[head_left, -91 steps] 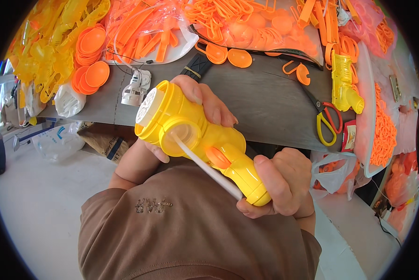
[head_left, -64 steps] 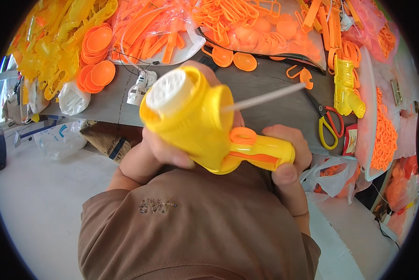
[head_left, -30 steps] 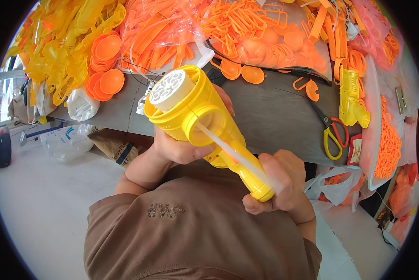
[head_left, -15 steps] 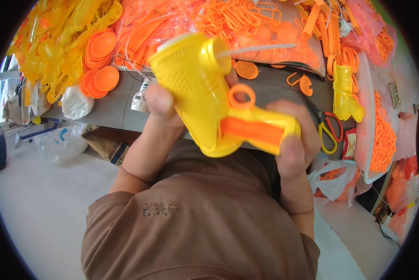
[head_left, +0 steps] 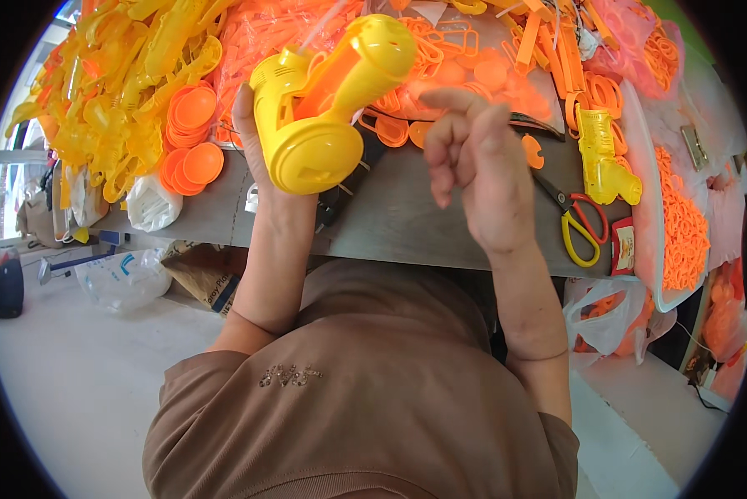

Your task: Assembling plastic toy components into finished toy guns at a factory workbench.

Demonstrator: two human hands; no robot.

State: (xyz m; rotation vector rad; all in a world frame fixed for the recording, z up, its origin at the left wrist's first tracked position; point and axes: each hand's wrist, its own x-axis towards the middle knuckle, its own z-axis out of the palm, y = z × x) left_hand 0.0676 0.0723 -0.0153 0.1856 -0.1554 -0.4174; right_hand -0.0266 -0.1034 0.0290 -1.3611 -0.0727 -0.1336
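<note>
Over the near edge of the table, my left hand (head_left: pixel 261 162) is closed around a yellow plastic toy gun body (head_left: pixel 311 154) with an orange inset along its grip. The toy's round end faces me and its grip points up and to the right. Part of my left hand is hidden behind it. To the right of the toy, my right hand (head_left: pixel 486 170) is raised and holds nothing. Its fingers are apart, some of them loosely bent. Below the toy, a dark object (head_left: pixel 340 195) on the table is partly covered.
A heap of yellow parts (head_left: pixel 116 108) and stacked orange discs (head_left: pixel 197 166) lie at left. Orange parts in clear bags (head_left: pixel 473 79) fill the back. At right are scissors (head_left: pixel 586 224), a yellow toy part (head_left: pixel 602 158) and a tub (head_left: pixel 656 274) of orange pieces.
My right hand has let go of the toy and moved away to the right. My left hand has turned the toy, so its grip now points up, and carried it slightly left and upward.
</note>
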